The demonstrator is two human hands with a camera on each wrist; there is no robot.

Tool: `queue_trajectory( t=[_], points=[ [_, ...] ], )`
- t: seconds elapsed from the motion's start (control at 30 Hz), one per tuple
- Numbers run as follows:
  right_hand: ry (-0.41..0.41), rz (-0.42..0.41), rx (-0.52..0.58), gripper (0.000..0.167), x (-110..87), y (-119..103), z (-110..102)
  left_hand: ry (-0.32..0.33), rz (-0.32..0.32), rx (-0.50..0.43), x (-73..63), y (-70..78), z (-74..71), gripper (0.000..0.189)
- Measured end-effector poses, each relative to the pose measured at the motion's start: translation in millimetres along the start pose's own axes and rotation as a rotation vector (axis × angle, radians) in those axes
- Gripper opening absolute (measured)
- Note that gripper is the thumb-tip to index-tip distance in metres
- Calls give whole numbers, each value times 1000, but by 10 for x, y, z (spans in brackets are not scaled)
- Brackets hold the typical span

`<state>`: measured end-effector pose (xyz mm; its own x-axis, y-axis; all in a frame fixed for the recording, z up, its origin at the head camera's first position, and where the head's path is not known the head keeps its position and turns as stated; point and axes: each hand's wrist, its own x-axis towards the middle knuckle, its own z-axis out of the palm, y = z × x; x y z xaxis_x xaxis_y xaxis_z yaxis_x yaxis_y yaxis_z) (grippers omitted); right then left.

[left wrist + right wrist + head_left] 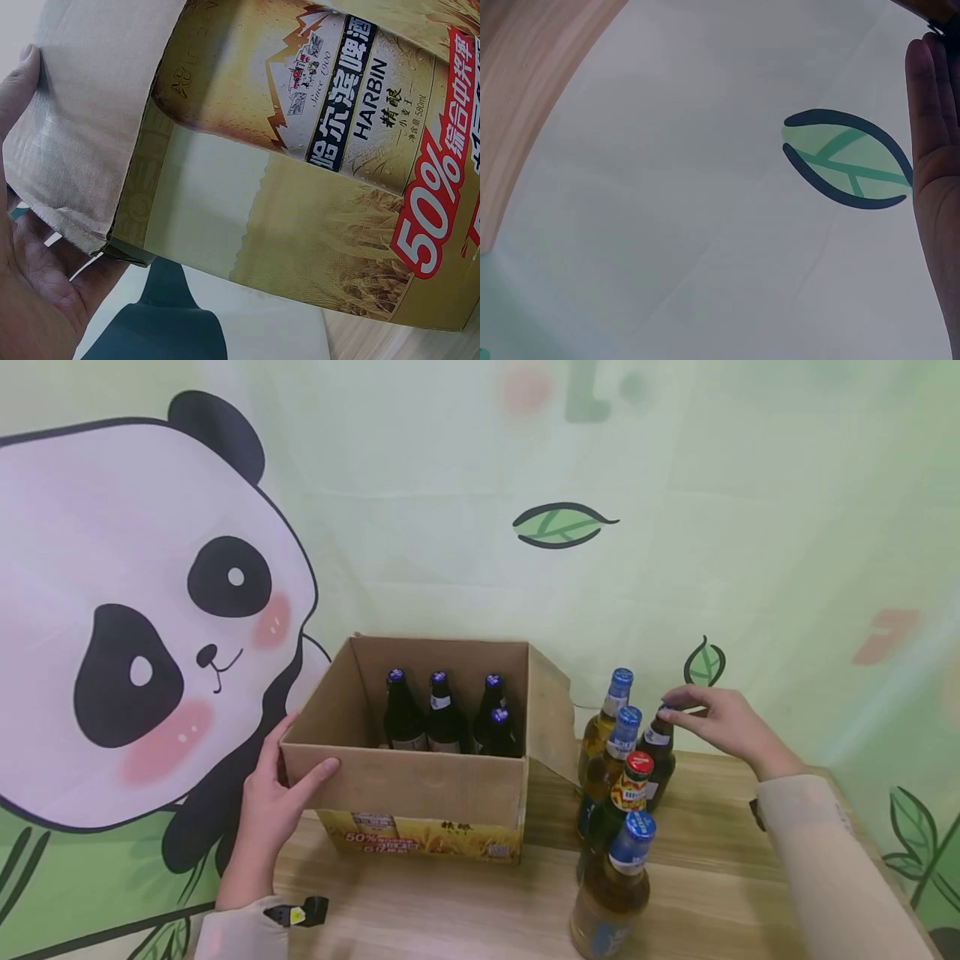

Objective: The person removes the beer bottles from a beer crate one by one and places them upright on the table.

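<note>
My left hand [266, 806] grips the near left corner of an open cardboard box [420, 785], thumb over the front wall. In the left wrist view, the box side [330, 142] shows a printed beer bottle and HARBIN lettering. Inside the box, several dark beer bottles [446, 717] with blue caps stand upright. To its right, my right hand [720, 722] pinches the top of a dark beer bottle [660, 743] between thumb and fingers. That bottle stands behind other bottles that partly hide it. Only the edge of the right hand [937, 142] shows in the right wrist view.
Blue-capped amber bottles [611, 902] and a red-capped bottle [630, 793] stand in a row on the wooden table [712, 877]. A side flap [551, 718] of the box leans outward toward them. Behind hangs a printed cloth backdrop [420, 535] with a panda.
</note>
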<state>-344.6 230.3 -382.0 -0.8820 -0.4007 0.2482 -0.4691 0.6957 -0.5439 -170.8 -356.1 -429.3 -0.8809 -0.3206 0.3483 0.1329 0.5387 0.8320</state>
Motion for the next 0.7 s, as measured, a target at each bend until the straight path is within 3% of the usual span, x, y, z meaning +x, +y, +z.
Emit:
queue_trajectory(
  t=[0.47,0.7],
  points=[
    [15,-35,-35,43,13,-115,-186,-9,1,-2,1,12,5,86],
    [67,-60,-40,39,160,-527,-503,-10,-6,-2,3,11,2,86]
  ],
)
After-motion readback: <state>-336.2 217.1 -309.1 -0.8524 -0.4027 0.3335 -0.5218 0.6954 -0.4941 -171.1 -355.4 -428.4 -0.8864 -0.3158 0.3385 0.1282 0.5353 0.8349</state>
